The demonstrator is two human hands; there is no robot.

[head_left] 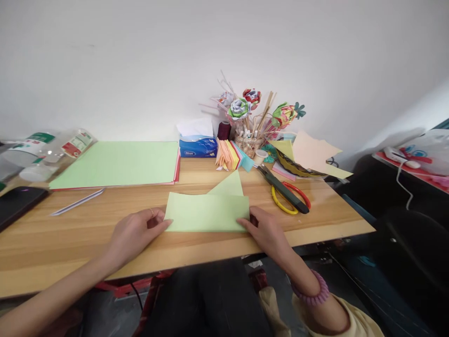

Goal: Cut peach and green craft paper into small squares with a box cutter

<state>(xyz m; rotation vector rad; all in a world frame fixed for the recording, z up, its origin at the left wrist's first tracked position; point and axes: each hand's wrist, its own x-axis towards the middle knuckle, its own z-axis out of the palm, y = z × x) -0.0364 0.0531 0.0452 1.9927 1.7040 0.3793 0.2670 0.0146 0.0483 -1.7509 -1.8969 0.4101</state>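
Observation:
A light green sheet of paper [206, 213], with a straight lower edge like a fold, is held just above the front of the wooden table. My left hand [138, 231] pinches its left end between thumb and fingers. At the other end, my right hand [264, 229] grips the lower right corner the same way. Behind the sheet a pointed green piece of paper [229, 183] sticks up; whether it belongs to the same sheet I cannot tell. Scissors with yellow and red handles [303, 194] lie to the right, partly under a dark green cutter knife [284, 189].
A stack of green paper [122, 164] lies at the back left, near plastic bottles [75, 142] and a black phone [19, 201]. A blue tissue pack [198, 147], folded coloured papers [228, 154] and a basket [248, 142] of paper flowers line the wall. The table's front edge [315, 238] runs close below my hands.

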